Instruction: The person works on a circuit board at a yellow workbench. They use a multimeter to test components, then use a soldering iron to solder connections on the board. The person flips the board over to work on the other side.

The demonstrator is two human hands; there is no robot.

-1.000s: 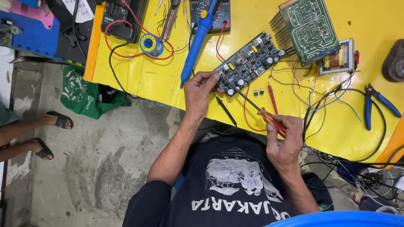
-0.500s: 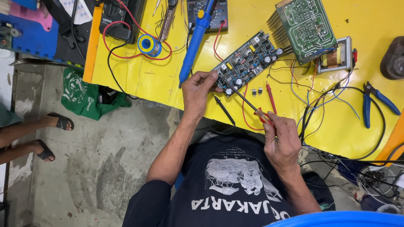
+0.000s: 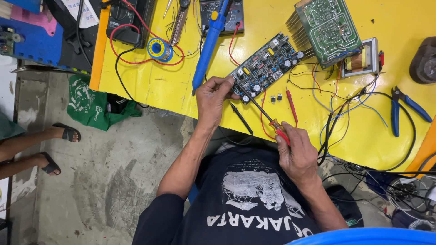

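I am pinching the dark rectangular circuit board [image 3: 265, 67] steady with my left hand [image 3: 213, 97], while my right hand [image 3: 295, 152], closed around the red-handled screwdriver [image 3: 263, 113], is keeping its tip square.

Bright, even light; sharp, soft shadows.

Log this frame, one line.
left hand: holds board | right hand: grips screwdriver, tip on board | table: yellow
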